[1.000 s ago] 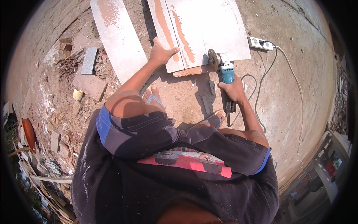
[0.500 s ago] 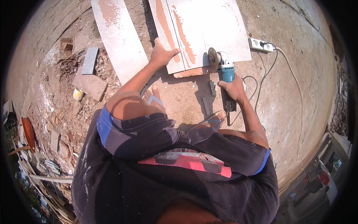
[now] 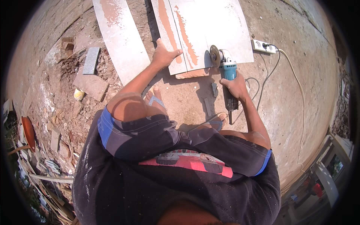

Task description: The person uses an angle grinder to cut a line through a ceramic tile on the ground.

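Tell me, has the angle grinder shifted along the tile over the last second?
No. The angle grinder, gripped by the right hand, sits at the same spot on the near edge of the white tile.

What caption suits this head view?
Left hand steadies a tile while the right hand runs an angle grinder at its edge.

The angle grinder (image 3: 224, 63) in the right hand (image 3: 235, 85) has edged left along the tile (image 3: 210, 30); its disc (image 3: 214, 56) now sits nearer the left hand (image 3: 164, 56).
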### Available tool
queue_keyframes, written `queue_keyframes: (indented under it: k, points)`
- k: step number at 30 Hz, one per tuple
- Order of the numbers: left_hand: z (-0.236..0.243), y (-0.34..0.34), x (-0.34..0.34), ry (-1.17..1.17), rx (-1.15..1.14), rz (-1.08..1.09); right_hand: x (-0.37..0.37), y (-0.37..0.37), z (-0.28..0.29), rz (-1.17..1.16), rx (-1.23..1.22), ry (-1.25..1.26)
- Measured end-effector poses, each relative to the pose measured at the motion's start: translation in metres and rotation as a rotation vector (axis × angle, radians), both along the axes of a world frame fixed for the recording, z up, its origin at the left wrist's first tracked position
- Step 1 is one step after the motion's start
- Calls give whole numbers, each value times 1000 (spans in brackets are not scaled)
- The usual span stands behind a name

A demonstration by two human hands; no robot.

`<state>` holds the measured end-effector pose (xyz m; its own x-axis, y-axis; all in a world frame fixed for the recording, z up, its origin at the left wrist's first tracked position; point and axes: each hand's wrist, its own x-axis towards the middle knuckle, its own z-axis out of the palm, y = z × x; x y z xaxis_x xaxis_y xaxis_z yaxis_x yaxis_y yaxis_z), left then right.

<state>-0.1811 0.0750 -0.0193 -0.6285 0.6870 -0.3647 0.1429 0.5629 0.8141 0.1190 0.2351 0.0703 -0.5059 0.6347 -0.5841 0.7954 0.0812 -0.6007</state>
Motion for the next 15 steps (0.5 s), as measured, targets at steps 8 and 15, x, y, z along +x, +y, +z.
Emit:
queue_keyframes:
  k: [8, 15]
  points:
    - [11, 1, 2, -15, -18, 1, -5, 5, 0, -3, 8, -23]
    - [7, 0, -1, 9, -46, -23, -13, 8, 5, 19, -5, -37]
